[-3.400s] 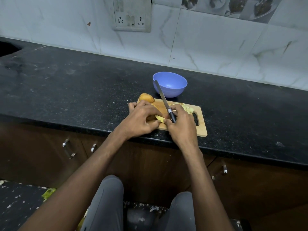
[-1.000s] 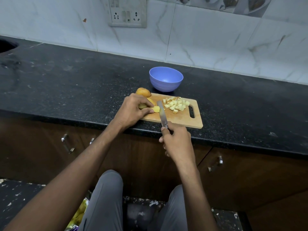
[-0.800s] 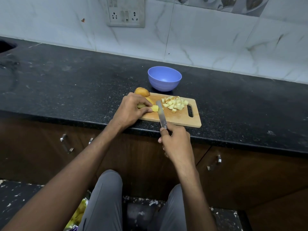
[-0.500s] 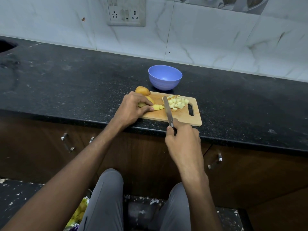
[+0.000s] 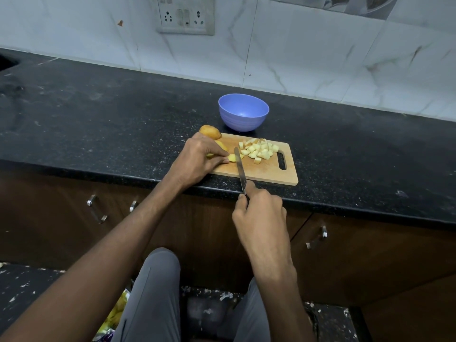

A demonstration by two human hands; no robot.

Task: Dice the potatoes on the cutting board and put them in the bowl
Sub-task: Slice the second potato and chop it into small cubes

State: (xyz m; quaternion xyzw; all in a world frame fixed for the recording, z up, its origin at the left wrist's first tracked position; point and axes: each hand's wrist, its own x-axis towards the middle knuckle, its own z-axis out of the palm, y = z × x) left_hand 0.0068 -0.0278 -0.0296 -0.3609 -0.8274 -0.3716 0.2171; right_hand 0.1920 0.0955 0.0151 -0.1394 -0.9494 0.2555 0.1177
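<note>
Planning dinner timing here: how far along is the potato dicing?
Done: a pile of pale potato cubes lies on the wooden cutting board. In hand: the left hand steadies a potato piece while the right hand slices with the steel knife. Left: a brown whole potato, and the blue bowl holds nothing.

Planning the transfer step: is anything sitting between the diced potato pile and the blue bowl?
Nothing visible does. The diced potato pile lies on the cutting board, and the blue bowl stands just beyond the board's far edge, with bare counter between.
</note>
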